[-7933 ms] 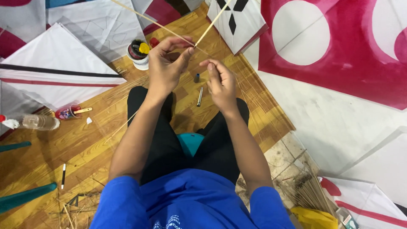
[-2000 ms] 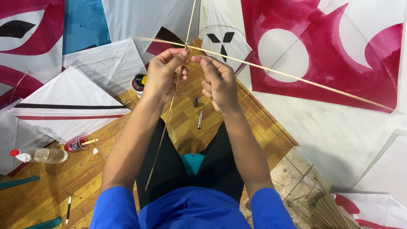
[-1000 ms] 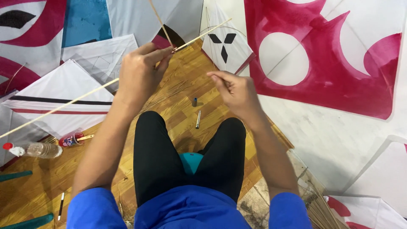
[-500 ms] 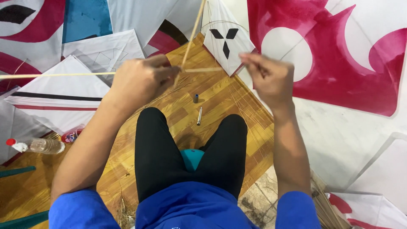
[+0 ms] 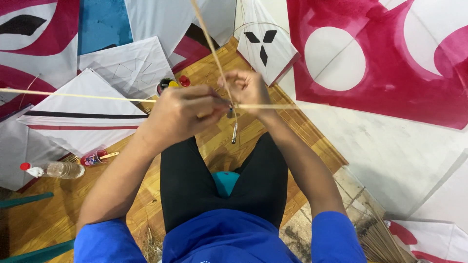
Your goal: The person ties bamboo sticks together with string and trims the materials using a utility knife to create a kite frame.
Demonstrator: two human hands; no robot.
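Two thin bamboo sticks cross in front of me: a long horizontal stick (image 5: 73,95) and a stick (image 5: 207,36) running up and away. My left hand (image 5: 183,114) grips them where they cross. My right hand (image 5: 248,87) is closed just behind the crossing, fingers pinched at the joint, touching the sticks. Whether thread is between the fingers is too fine to tell. I sit with black-trousered legs (image 5: 187,185) on a woven mat (image 5: 302,136).
Paper kites lie all around: a white one with black and red stripes (image 5: 83,122), a big pink and white one (image 5: 390,53), a small white one with black marks (image 5: 265,41). A plastic bottle (image 5: 53,169), a glue pot (image 5: 165,86) and a small tool (image 5: 234,132) lie on the mat.
My right hand has come back in from the right to the stick crossing, beside my left hand. The horizontal stick has stayed about level; the upright stick now leans more to the left.
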